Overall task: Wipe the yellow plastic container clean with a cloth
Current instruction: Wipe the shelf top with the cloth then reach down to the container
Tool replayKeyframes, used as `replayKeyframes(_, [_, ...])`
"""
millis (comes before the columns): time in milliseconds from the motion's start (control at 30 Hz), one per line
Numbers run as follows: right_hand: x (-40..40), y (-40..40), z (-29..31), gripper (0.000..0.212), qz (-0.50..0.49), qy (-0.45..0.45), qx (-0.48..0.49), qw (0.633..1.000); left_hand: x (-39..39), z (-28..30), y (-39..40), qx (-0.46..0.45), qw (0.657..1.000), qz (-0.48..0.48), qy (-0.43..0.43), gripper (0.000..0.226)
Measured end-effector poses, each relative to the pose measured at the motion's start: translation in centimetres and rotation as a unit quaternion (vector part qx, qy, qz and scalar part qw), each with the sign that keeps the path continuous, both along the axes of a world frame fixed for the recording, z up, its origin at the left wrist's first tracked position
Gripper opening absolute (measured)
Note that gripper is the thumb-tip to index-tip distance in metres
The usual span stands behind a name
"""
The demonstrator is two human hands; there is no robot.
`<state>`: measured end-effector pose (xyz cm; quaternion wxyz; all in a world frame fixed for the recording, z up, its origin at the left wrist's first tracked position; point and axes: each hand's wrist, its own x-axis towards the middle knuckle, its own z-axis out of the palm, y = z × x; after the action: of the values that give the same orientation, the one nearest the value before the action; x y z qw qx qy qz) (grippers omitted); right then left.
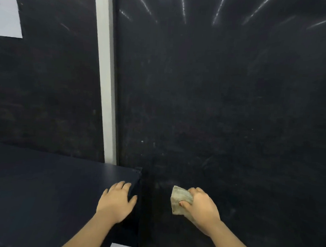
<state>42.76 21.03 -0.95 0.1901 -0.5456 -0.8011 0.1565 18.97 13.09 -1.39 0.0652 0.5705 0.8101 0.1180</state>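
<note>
The right hand grips a folded beige cloth against a dark upright panel; the left hand lies flat, fingers spread, on a dark blue surface beside a white vertical post.

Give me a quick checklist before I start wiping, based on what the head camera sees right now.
1. Cloth in hand: ok. The right hand grips a folded pale cloth.
2. Yellow container in view: not ok. None shows anywhere in the frame.
3. Left hand free to steady something: ok. The left hand lies flat and empty on the dark shelf.
4. Cloth touching a surface: cannot tell. It sits against the dark panel, contact unclear.
5. Cloth clean or damp: cannot tell. The picture is too dim.
</note>
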Motion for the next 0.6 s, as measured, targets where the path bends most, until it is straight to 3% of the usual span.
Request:
replayKeyframes(333, [12.5, -1.1, -1.3, 0.029, -0.085, -0.017, -0.037, 0.996, 13.0, 0.3, 2.1, -0.023, 0.994, -0.104, -0.018, 0.061])
replayKeyframes(467, [16.2, -2.4, -2.0, 0.019, -0.1, -0.019, -0.051, 0.994, 16.8, -0.2, 1.4, -0.045, 0.99, -0.13, -0.033, 0.061])
replayKeyframes(600, [18.8, -3.7, -2.9, 0.027, -0.108, -0.018, -0.059, 0.992, 19.7, -0.8, 0.2, -0.061, 0.986, -0.15, -0.045, 0.059])
